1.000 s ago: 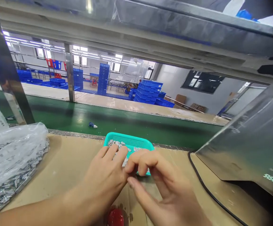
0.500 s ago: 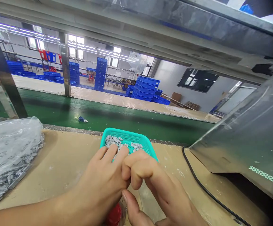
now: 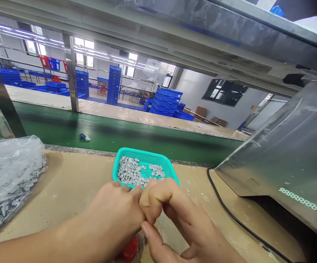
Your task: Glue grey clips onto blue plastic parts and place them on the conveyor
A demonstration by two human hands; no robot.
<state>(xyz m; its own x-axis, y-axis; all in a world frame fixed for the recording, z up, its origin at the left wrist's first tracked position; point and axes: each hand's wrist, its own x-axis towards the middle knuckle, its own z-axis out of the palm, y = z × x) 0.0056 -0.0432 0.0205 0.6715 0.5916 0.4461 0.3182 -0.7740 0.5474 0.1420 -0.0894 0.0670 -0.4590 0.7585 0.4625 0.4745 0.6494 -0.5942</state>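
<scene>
1. Left hand, bare: back uppermost, fingers folded under; I cannot tell whether they grip anything.
2. Right hand, bare: fingers curled against the left hand, thumb tip close to them; anything pinched is hidden from me.
3. Turquoise perforated basket: directly beyond both hands' fingers, near rim partly covered; long axis apparently crosswise. I judge neither hand clearly nearer.
4. Small grey plastic pieces: loose in the basket, ahead of the fingers, mostly toward its left.
5. Clear plastic bag, similar pieces inside: well left of the fingers, on the tan surface.
</scene>
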